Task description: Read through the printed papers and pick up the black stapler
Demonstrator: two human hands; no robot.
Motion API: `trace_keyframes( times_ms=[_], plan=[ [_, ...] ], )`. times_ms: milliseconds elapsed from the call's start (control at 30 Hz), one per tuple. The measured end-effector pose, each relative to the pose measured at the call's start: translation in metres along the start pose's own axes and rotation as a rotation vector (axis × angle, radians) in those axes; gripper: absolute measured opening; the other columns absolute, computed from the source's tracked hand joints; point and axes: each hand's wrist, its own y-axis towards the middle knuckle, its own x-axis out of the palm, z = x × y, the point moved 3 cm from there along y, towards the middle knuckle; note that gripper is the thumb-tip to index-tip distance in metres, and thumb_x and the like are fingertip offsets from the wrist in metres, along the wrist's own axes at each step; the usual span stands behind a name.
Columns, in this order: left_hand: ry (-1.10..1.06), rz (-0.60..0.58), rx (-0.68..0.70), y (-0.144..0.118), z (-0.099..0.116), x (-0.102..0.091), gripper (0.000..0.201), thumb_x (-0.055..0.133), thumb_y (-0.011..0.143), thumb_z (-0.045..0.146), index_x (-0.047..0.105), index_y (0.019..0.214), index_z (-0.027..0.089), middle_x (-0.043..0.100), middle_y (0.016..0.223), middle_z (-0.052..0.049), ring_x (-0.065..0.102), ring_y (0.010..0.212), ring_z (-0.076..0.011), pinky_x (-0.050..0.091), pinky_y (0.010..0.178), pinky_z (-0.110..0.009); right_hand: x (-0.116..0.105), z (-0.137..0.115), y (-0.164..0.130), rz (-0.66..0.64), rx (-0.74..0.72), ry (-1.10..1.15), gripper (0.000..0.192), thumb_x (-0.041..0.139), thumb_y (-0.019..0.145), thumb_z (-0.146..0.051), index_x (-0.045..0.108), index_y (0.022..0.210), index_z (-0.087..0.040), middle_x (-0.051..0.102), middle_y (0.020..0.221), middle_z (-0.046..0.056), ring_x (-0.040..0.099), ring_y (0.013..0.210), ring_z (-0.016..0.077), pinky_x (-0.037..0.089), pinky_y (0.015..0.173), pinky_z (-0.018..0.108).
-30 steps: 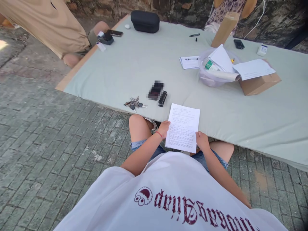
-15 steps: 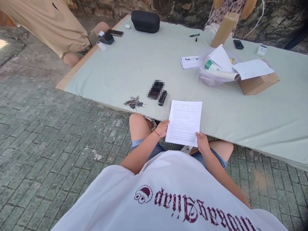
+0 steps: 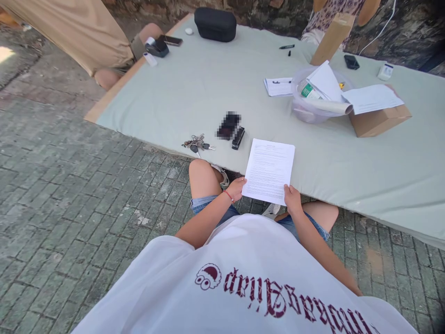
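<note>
Seated person holding a white printed paper sheet (image 3: 269, 170) over the near edge of the pale green cloth-covered table (image 3: 194, 93). The left hand (image 3: 237, 189) pinches its lower left edge, the right hand (image 3: 292, 199) its lower right corner; the long axis runs away from the body.

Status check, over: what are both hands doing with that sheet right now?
Left hand and right hand each grip the printed sheet at its near corners. Sheet overlaps the table edge. Keys and stapler lie just left, apart.
</note>
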Motion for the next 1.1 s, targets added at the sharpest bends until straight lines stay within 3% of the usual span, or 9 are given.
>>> trace_keyframes(
  times_ms=[167,300,567,667,767,867,933,1000,1100],
  plan=[
    [-0.010,-0.037,0.050,0.003,-0.003,-0.005,0.021,0.075,0.087,0.023,0.069,0.102,0.010,0.075,0.095,-0.011,0.071,0.085,-0.0216,0.054,0.089,-0.039,0.000,0.013,-0.006,-0.024,0.036,-0.019,0.062,0.040,0.088,-0.074,0.063,0.089,-0.016,0.065,0.082,0.011,0.057,0.081,0.0231,0.048,0.073,0.034],
    [0.015,-0.087,0.073,0.003,-0.009,-0.005,0.032,0.080,0.083,0.032,0.068,0.103,0.010,0.075,0.098,-0.012,0.070,0.089,-0.0232,0.052,0.093,-0.042,0.000,0.023,-0.009,-0.054,0.045,-0.002,0.065,0.037,0.088,-0.072,0.064,0.102,-0.015,0.068,0.100,0.014,0.059,0.089,0.0236,0.049,0.076,0.033],
    [0.192,0.129,0.252,-0.004,-0.017,-0.001,0.037,0.078,0.079,0.047,0.061,0.081,0.014,0.067,0.081,-0.004,0.060,0.078,-0.0167,0.047,0.079,-0.032,0.003,0.027,-0.019,-0.107,0.056,-0.062,0.058,0.036,0.090,-0.069,0.061,0.094,-0.017,0.070,0.103,0.012,0.064,0.091,0.0235,0.053,0.076,0.032],
    [0.360,0.183,0.318,-0.013,-0.013,-0.002,0.040,0.072,0.080,0.052,0.057,0.074,0.015,0.062,0.074,-0.002,0.054,0.073,-0.0147,0.042,0.071,-0.028,-0.009,0.028,-0.024,-0.292,0.185,-0.040,0.050,0.044,0.092,-0.063,0.061,0.088,-0.017,0.071,0.096,0.011,0.068,0.083,0.0210,0.056,0.067,0.030],
    [0.475,0.175,0.319,-0.023,-0.009,-0.005,0.041,0.067,0.081,0.055,0.055,0.071,0.016,0.060,0.072,-0.001,0.050,0.070,-0.0145,0.039,0.067,-0.027,-0.044,0.019,-0.019,-0.386,0.274,-0.149,0.041,0.049,0.095,-0.053,0.064,0.086,-0.016,0.073,0.089,0.011,0.070,0.074,0.0189,0.058,0.066,0.029],
    [0.516,0.141,0.301,-0.031,-0.004,-0.007,0.042,0.065,0.080,0.056,0.052,0.069,0.017,0.059,0.070,-0.001,0.049,0.069,-0.0144,0.037,0.064,-0.027,-0.089,-0.014,0.005,-0.230,0.200,-0.279,0.034,0.050,0.096,-0.044,0.068,0.091,-0.016,0.073,0.082,0.009,0.069,0.069,0.0163,0.056,0.066,0.027],
    [0.518,0.118,0.285,-0.034,-0.002,-0.007,0.042,0.064,0.080,0.056,0.052,0.069,0.017,0.058,0.069,-0.001,0.049,0.069,-0.0144,0.037,0.064,-0.027,-0.107,-0.053,0.031,-0.116,0.069,-0.354,0.031,0.049,0.096,-0.040,0.069,0.095,-0.017,0.073,0.081,0.007,0.067,0.065,0.0143,0.053,0.065,0.025],
    [0.517,0.105,0.266,-0.037,0.001,-0.007,0.041,0.063,0.080,0.056,0.052,0.069,0.017,0.057,0.069,-0.001,0.048,0.068,-0.0144,0.036,0.064,-0.027,-0.105,-0.097,0.060,-0.089,-0.046,-0.368,0.028,0.048,0.095,-0.032,0.070,0.101,-0.016,0.074,0.085,0.006,0.068,0.069,0.0130,0.053,0.069,0.024],
    [0.532,0.095,0.240,-0.043,0.005,-0.007,0.040,0.062,0.081,0.054,0.050,0.068,0.018,0.055,0.068,-0.001,0.047,0.067,-0.0141,0.036,0.063,-0.027,-0.066,-0.161,0.101,-0.186,-0.183,-0.430,0.028,0.047,0.094,-0.023,0.069,0.110,-0.015,0.075,0.096,0.007,0.070,0.081,0.0134,0.054,0.080,0.025]
  ],
)
